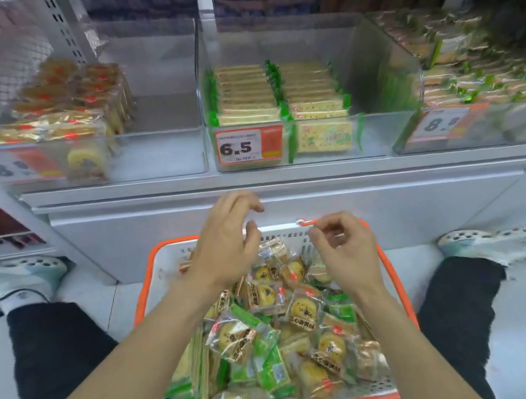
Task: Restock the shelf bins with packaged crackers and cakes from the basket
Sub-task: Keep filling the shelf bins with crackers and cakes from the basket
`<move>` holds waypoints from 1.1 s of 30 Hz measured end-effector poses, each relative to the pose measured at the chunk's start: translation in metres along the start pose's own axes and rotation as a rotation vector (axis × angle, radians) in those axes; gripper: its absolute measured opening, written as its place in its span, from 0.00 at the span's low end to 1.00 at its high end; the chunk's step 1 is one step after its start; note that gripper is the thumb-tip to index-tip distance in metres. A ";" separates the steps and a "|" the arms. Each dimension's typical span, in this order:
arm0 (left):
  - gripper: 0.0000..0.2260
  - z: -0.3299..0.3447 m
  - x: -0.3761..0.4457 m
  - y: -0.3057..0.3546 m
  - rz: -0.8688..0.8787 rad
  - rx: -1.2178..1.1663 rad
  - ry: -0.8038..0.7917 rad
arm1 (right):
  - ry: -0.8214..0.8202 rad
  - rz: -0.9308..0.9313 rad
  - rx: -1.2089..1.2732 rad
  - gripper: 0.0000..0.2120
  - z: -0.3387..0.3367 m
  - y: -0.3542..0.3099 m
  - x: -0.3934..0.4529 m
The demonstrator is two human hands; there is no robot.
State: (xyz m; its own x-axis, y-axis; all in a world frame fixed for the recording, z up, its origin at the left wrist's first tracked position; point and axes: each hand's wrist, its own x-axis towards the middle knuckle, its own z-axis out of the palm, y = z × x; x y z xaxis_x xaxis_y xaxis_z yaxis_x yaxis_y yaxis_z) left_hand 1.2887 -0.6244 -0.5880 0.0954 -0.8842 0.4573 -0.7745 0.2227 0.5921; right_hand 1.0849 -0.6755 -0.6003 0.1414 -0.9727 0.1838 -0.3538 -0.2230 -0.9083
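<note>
A white basket with an orange rim stands on the floor between my knees. It is heaped with round yellow cakes in clear wrappers and green cracker packs. My left hand hovers over the basket's far edge, fingers loosely curled, holding nothing. My right hand hovers beside it over the far right corner, fingers curled inward, and I see nothing in it. On the shelf above, the left clear bin holds cakes, the middle bin holds rows of green-edged crackers, and the right bin holds more packs.
Price tags hang on the bin fronts, the middle one reading 6.5. A grey shelf base rises just behind the basket. My shoes and dark trouser legs flank the basket. A second shelf runs above the bins.
</note>
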 end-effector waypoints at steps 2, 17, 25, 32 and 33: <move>0.09 0.012 -0.051 -0.012 -0.202 -0.016 -0.113 | -0.180 0.137 0.023 0.05 0.016 0.027 -0.032; 0.09 0.028 -0.194 -0.022 -0.793 -0.058 -0.038 | -0.485 0.273 -0.353 0.09 0.103 0.072 -0.150; 0.13 0.025 -0.189 -0.021 -1.152 -0.450 0.127 | -0.413 0.550 0.388 0.10 0.068 0.073 -0.141; 0.19 0.019 -0.179 -0.013 -1.240 -1.149 0.063 | -0.714 0.499 0.478 0.07 0.046 0.066 -0.145; 0.18 0.020 -0.178 -0.014 -1.215 -1.137 0.104 | -0.727 0.481 0.436 0.07 0.046 0.065 -0.144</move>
State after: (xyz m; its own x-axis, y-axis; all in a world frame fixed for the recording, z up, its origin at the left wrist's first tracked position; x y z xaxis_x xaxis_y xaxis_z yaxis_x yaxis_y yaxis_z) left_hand 1.2699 -0.4782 -0.6906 0.3353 -0.7357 -0.5885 0.5918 -0.3215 0.7392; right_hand 1.0836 -0.5468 -0.7032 0.6590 -0.6449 -0.3871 -0.1707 0.3729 -0.9120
